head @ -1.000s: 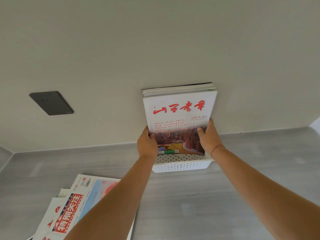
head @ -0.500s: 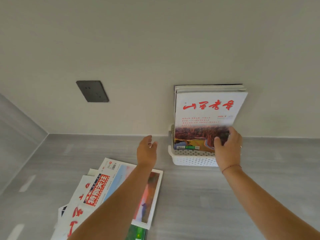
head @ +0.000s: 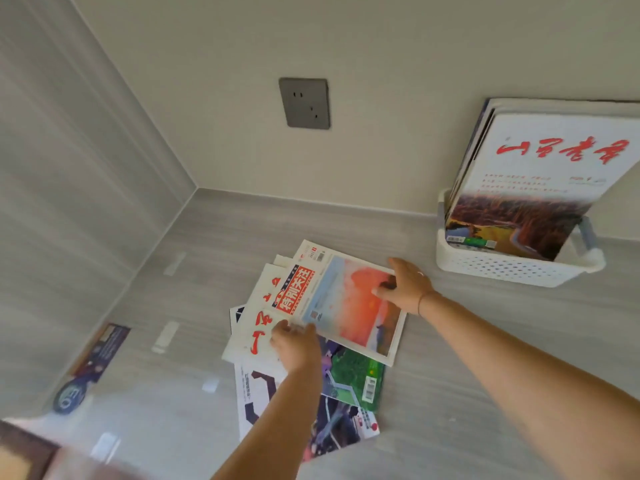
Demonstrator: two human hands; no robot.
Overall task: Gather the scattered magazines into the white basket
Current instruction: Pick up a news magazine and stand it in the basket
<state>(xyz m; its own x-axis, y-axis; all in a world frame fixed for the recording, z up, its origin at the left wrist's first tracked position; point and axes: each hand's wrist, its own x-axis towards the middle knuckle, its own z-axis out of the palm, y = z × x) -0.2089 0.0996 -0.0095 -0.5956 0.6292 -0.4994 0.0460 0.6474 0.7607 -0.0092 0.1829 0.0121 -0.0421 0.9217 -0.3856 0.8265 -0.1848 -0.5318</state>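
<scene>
Grey wood-grain desk [head: 450, 341] meets a cream wall with a grey socket [head: 304, 102]; both hands, left hand [head: 294, 344] and right hand [head: 403, 287], grip the top magazine [head: 346, 306] beside the white basket [head: 512, 268].

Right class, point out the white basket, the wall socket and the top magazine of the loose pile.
white basket [head: 502, 268], head view, perforated front wall.
wall socket [head: 304, 102], head view, centre of plate.
top magazine [head: 346, 306], head view, orange cover picture.

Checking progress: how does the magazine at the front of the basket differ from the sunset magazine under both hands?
The basket magazine stands upright in the white basket; the sunset magazine lies flat atop the pile. No hand touches the basket magazine; the left hand and right hand both rest on the sunset magazine. Both have white covers with red lettering.
</scene>
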